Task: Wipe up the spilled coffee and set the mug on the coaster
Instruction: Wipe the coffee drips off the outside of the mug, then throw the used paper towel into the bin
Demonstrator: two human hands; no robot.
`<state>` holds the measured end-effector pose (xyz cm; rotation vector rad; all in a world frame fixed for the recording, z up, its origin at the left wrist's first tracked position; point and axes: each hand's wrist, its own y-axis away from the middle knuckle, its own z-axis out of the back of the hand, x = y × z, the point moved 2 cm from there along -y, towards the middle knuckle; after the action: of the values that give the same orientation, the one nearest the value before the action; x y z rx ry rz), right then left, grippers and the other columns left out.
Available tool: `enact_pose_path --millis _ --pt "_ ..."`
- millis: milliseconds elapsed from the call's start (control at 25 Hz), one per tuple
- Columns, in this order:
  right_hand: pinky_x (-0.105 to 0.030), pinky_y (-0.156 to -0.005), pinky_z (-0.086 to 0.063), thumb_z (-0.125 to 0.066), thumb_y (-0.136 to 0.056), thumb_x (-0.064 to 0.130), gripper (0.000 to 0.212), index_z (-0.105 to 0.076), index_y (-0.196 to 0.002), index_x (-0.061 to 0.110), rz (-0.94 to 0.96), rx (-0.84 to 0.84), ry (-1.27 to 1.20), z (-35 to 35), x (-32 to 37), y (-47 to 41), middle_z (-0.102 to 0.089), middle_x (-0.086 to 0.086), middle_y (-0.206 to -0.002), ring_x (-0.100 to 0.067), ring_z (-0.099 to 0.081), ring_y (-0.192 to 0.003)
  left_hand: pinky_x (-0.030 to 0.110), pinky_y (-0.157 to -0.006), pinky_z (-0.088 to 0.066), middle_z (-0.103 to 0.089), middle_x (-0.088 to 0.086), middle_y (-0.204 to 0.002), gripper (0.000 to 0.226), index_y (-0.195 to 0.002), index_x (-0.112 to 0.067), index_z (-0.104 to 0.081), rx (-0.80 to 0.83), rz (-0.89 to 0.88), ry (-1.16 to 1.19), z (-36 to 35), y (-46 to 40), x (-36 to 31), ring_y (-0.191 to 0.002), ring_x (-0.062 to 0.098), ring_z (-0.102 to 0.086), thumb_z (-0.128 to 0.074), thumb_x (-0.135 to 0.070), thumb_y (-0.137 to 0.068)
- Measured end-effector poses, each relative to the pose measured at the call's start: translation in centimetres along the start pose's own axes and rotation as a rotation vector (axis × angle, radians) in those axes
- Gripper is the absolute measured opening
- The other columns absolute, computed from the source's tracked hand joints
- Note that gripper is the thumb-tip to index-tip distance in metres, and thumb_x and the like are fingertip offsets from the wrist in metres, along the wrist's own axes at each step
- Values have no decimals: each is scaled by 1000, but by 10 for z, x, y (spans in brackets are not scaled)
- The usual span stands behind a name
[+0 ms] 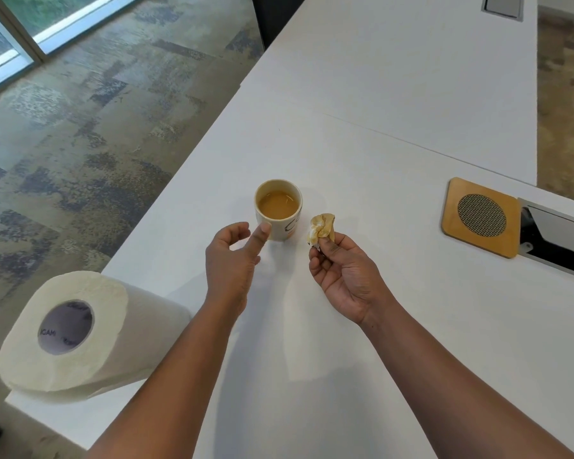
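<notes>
A cream mug (278,210) holding light brown coffee stands upright on the white table (362,94). My left hand (234,260) hovers just in front of the mug, fingers loosely spread, its thumb tip close to or touching the mug's wall. To the right of the mug, my right hand (343,276) pinches a crumpled, coffee-stained paper wad (322,228) between thumb and fingertips. A square wooden coaster (481,217) with a round mesh centre lies at the right, apart from the mug. I see no spill on the tabletop around the mug.
A large paper towel roll (70,329) lies on its side at the table's near left corner. A grey cable hatch (559,236) sits open right of the coaster; another hatch (502,6) is at the far end. Carpet floor (80,127) lies left of the table edge.
</notes>
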<state>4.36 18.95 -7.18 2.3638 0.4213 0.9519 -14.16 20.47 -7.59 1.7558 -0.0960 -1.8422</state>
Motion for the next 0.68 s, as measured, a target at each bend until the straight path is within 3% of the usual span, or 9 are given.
enact_pose_path --millis 120,240,400,520,680 --pt "-24 -70 -57 -76 -78 7 9 -79 -83 14 -13 19 50 -3 -6 13 -72 -6 -86 -14 -67 -76 25 -68 -58 -68 -7 -104 32 -115 -24 -65 -9 -109 -42 -1 34 5 -86 14 -68 -76 -41 -89" --pt "-25 -71 -58 -76 -79 8 11 -80 -88 13 -84 74 103 -8 -26 35 -73 -9 -91 -15 -68 -77 21 -69 -57 -74 -7 -98 13 -109 -26 -70 109 -48 87 10 76 16 -89 15 -71 -69 -26 -97" --pt "-28 -74 -59 -75 -84 9 15 -76 -99 8 -228 162 172 -13 -73 78 -72 -15 -100 -20 -69 -83 26 -81 -58 -77 -2 -104 15 -107 -29 -76 128 41 212 56 129 37 -98 16 -73 -69 -20 -96" --pt "-38 -89 -59 -75 -86 7 23 -70 -107 0 -366 204 184 -13 -115 111 -69 -27 -114 -37 -68 -104 22 -76 -57 -78 1 -96 24 -101 -34 -77 48 65 190 100 172 57 -90 14 -73 -78 -13 -88" --pt "-42 -88 -59 -74 -84 5 19 -72 -101 -4 -512 244 288 -29 -164 147 -69 -32 -112 -45 -68 -110 25 -75 -57 -76 12 -92 25 -101 -23 -78 -114 136 247 149 215 85 -86 20 -72 -83 -8 -81"
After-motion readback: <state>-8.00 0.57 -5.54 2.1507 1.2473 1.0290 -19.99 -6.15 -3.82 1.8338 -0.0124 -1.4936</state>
